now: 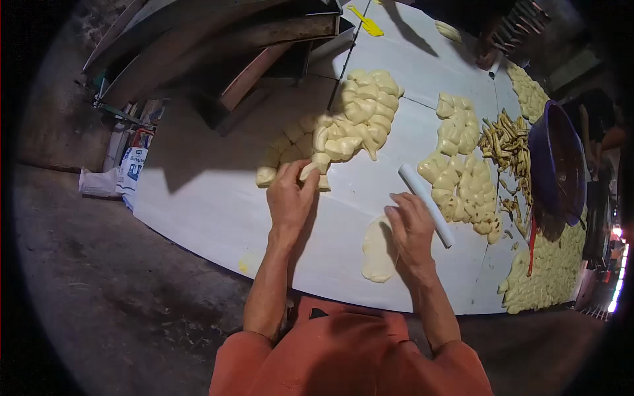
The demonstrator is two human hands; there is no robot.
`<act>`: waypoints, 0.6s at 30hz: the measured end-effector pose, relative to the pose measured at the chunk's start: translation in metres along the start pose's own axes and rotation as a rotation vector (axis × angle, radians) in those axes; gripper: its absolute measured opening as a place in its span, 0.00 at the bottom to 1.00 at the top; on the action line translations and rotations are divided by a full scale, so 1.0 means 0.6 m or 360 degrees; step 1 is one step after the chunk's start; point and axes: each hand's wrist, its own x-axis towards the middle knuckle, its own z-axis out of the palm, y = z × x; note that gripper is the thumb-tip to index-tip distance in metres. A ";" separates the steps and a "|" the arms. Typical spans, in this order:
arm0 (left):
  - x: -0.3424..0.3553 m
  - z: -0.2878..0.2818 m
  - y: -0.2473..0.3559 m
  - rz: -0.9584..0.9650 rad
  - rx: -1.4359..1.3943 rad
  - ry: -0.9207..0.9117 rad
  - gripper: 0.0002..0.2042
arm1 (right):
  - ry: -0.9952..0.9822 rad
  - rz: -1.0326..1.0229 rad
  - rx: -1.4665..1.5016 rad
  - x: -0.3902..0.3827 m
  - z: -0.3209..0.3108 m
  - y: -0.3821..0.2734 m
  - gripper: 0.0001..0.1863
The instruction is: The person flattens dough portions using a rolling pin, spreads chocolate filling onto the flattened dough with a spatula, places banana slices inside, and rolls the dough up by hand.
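Observation:
My left hand (294,191) has its fingers closed on a pale dough piece (309,171) at the lower end of a cluster of dough pieces (363,105). My right hand (413,234) is over the white table (337,237), fingers bent and apart, with nothing visible between them. Beside it lies a flattened oval of dough (376,254), partly under the hand's shadow. A white rolling pin (426,206) lies diagonally just right of that hand. Beyond the pin sit more dough pieces (457,188), some with dark specks.
Dark metal trays (251,72) occupy the back left. A yellow scraper (366,23) lies behind. At right are brown strips (502,145), a purple basin (561,165) and more dough (545,270). A co-worker's hand (487,56) shows top right. Bags (125,171) stand beyond the left edge.

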 end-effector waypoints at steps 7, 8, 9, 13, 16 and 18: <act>-0.059 -0.042 0.031 -0.0530 -0.1258 0.0022 0.14 | -0.0490 0.0990 0.1571 0.060 0.147 -0.092 0.26; -0.067 -0.040 0.028 -0.0453 -0.1266 -0.0041 0.20 | -0.0577 0.1007 0.1641 0.071 0.163 -0.094 0.27; -0.073 -0.039 0.026 -0.0379 -0.1258 -0.0056 0.24 | -0.0615 0.0995 0.1743 0.073 0.172 -0.098 0.27; -0.071 -0.049 0.021 -0.0269 -0.1179 -0.0165 0.35 | -0.0668 0.1121 0.1785 0.082 0.160 -0.077 0.20; -0.046 -0.057 0.008 -0.0153 -0.0685 -0.0170 0.35 | -0.0648 0.1167 0.1699 0.083 0.152 -0.053 0.19; -0.027 -0.046 -0.013 0.0417 -0.0163 -0.0284 0.32 | -0.0625 0.1090 0.1685 0.087 0.143 -0.057 0.19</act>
